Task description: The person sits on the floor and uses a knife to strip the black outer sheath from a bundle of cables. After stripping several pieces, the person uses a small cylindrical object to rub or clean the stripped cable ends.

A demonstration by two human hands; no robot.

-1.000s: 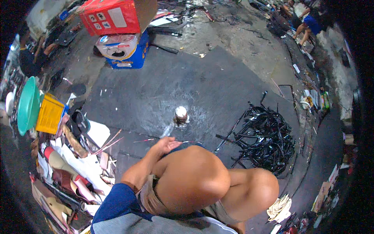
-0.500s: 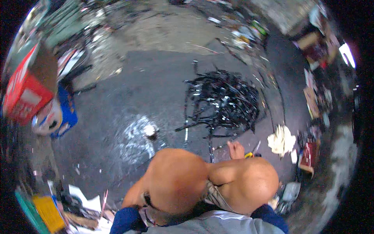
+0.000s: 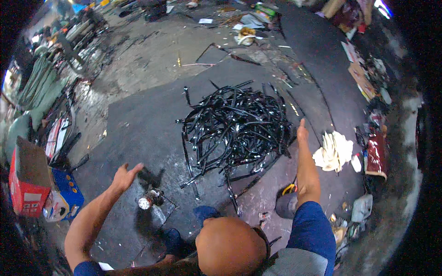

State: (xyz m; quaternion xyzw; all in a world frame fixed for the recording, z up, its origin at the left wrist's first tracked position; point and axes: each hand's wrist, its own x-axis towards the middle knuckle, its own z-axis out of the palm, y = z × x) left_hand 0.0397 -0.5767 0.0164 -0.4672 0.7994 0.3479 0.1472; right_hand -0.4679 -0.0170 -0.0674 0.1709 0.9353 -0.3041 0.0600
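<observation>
A tangled heap of glossy black strips (image 3: 237,126) lies on a dark sheet on the floor in front of me. My left hand (image 3: 125,178), thumb and fingers apart, hovers over the sheet left of the heap, holding nothing. Just below it stands a small can or jar (image 3: 146,201) with a whitish top, beside a shiny clear scrap. At the heap's right edge my right hand (image 3: 302,132) is seen edge-on, a finger stretched forward and nothing visible in it. A yellow-handled tool (image 3: 289,189) lies near my right forearm; its working end is hidden.
A crumpled cream cloth (image 3: 335,152) lies to the right, near a dark red packet (image 3: 376,155). Red and blue cardboard boxes (image 3: 30,179) stand at the left. Scraps and loose strips litter the far floor. My bent knee (image 3: 232,241) fills the lower middle.
Both arms have swung forward and apart; earlier only one hand showed, low beside the knees. The view has shifted, and one knee shows instead of two.
</observation>
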